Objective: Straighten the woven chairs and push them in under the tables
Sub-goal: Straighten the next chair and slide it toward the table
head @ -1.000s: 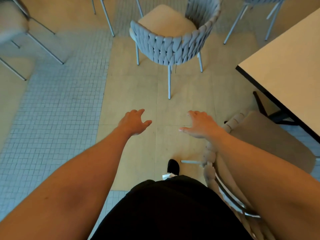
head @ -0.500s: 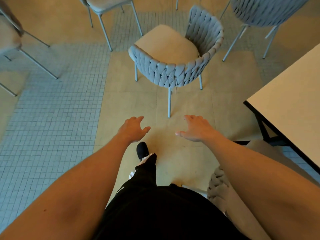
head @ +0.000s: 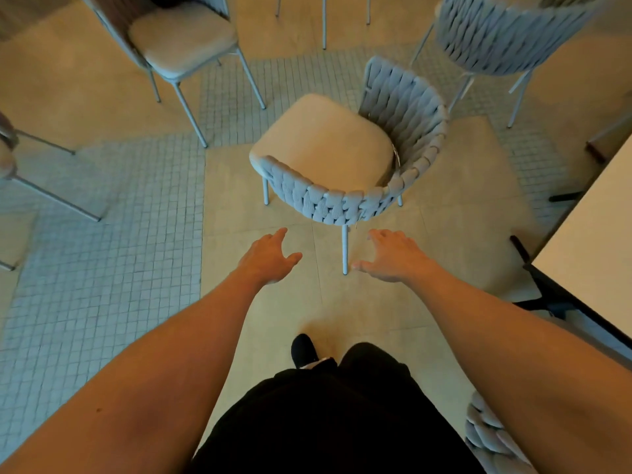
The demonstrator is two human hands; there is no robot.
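A grey woven chair [head: 349,200] with a beige seat cushion stands on the floor straight ahead, its curved woven back turned toward me and to the right. My left hand [head: 268,258] reaches out just below the chair back, fingers spread, holding nothing and not touching it. My right hand [head: 391,256] is stretched out beside the chair's near leg, also open and empty. A light table [head: 588,254] with a dark frame fills the right edge. Part of another woven chair [head: 492,436] shows at the bottom right, behind my right arm.
A second woven chair [head: 506,39] stands at the top right. A plain cushioned chair [head: 181,39] with thin metal legs is at the top left, and more chair legs [head: 51,196] cross the left edge. The floor mixes beige slabs and small grey tiles. My shoe [head: 302,348] is below.
I have stepped toward the woven chair; it now sits much closer and lower in view. Both hands have stayed open and extended, nearing its back. The chair at my right has slipped behind me.
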